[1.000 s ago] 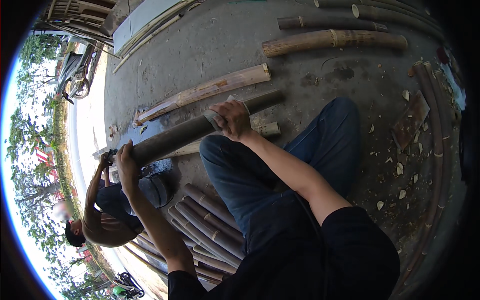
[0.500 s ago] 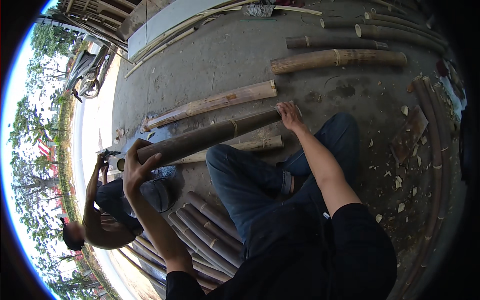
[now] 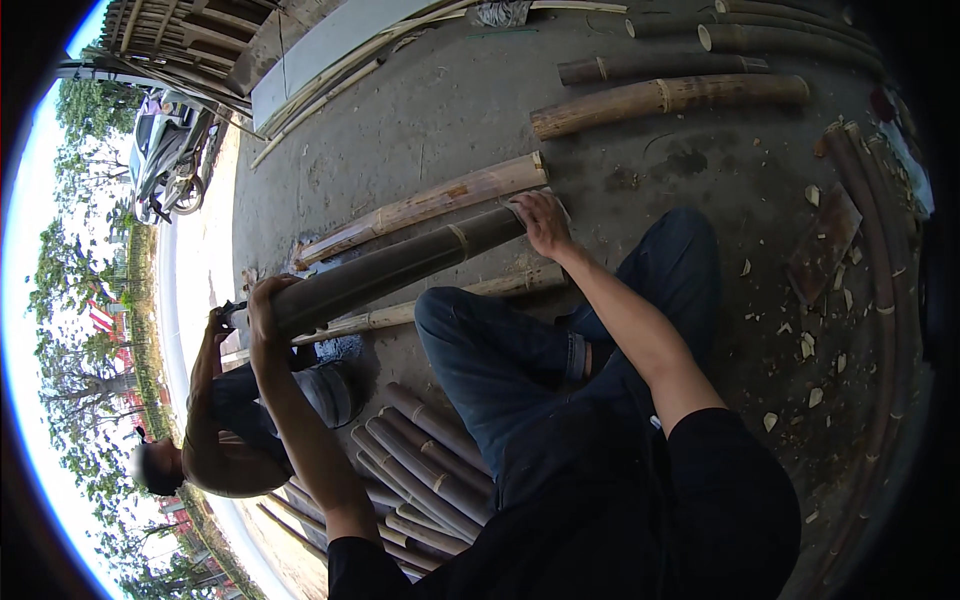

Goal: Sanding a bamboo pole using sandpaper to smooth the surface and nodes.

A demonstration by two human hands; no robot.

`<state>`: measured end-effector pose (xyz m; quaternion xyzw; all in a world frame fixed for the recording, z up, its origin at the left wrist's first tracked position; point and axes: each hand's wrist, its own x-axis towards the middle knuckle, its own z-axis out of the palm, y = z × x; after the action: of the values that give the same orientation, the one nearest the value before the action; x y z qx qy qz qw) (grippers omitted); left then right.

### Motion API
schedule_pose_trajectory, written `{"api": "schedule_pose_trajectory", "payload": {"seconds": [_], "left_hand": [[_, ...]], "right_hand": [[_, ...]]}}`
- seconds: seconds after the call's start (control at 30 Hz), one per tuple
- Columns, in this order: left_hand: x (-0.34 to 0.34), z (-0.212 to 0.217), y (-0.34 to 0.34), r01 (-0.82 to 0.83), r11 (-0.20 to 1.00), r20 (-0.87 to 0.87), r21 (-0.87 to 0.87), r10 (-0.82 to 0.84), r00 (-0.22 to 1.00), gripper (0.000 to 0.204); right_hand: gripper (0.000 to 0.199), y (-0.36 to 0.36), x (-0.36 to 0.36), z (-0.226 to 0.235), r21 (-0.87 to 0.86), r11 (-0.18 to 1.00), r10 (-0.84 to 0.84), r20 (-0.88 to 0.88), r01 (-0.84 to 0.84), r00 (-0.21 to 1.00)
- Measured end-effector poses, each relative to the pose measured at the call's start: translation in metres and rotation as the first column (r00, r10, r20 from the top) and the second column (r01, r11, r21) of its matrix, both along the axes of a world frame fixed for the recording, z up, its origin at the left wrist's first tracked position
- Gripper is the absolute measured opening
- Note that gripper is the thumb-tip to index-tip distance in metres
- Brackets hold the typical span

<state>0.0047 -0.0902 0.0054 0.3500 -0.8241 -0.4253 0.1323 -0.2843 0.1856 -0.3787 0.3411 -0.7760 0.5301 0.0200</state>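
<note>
"Clamped at both ends: the left hand [image 3: 268,305] curls round the left end of a dark bamboo pole [image 3: 385,274], and the right hand [image 3: 543,224] is closed over its right end."

"Anything between fingers and pole?"

"A pale scrap [image 3: 515,208] shows at the right fingers, cloth perhaps; most of it is covered, so I can't be sure."

"Where is the pole itself?"

"Slantwise before the bent knees [image 3: 455,325], seemingly lifted off the concrete floor [image 3: 400,140]. One pale pole [image 3: 430,209] lies just beyond it, and a second pale pole [image 3: 532,281] on its near side."

"How far along is the work?"

"Underway on this one, I judge: it is in the grip, not set down. Its side looks evenly dark but for a light ring near the right hand; which stretches are done, I can't tell."

"And the rest?"

"A stack of dark poles [image 3: 430,475] lies by the left forearm, none of it in hand. Finished or waiting, nothing shows."

"Farther out?"

"A co-worker [image 3: 235,465] sits to the left, one arm raised near the pole's left end; whether they touch, I can't tell. A brown pole [image 3: 670,97] lies well apart, toward the top right, and pale chips [image 3: 808,345] litter the floor at the right."
</note>
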Motion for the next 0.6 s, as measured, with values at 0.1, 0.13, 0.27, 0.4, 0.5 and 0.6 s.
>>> {"api": "schedule_pose_trajectory", "payload": {"seconds": [0.1, 0.13, 0.27, 0.4, 0.5, 0.6], "left_hand": [[0.003, -0.004, -0.009, 0.151, 0.980, -0.008, -0.130, -0.153, 0.988, 0.049], [0.004, -0.005, -0.008, 0.339, 0.796, 0.066, -0.501, -0.355, 0.932, 0.051], [0.010, -0.012, -0.004, 0.456, 0.507, 0.124, -0.731, -0.559, 0.820, 0.053], [0.028, -0.022, -0.012, 0.337, 0.810, 0.063, -0.479, -0.351, 0.934, 0.046], [0.046, -0.036, -0.024, -0.279, 0.929, 0.095, 0.244, 0.264, 0.960, 0.058], [0.064, -0.055, -0.025, -0.107, 0.993, -0.053, 0.051, 0.109, 0.993, 0.058]], "right_hand": [[0.048, -0.033, 0.032, 0.067, -0.086, 0.985, 0.157, 0.038, -0.153, 0.987], [0.050, -0.044, 0.046, 0.095, -0.159, 0.961, 0.237, 0.061, -0.225, 0.969], [0.040, -0.077, 0.114, 0.193, -0.373, 0.884, 0.244, -0.146, -0.282, 0.959], [0.038, -0.081, 0.126, 0.193, -0.354, 0.890, 0.231, -0.191, -0.287, 0.954], [0.039, -0.073, 0.100, 0.141, -0.209, 0.937, 0.252, -0.145, -0.279, 0.957], [0.043, -0.062, 0.069, 0.080, -0.118, 0.950, 0.281, -0.073, -0.288, 0.957]]}}
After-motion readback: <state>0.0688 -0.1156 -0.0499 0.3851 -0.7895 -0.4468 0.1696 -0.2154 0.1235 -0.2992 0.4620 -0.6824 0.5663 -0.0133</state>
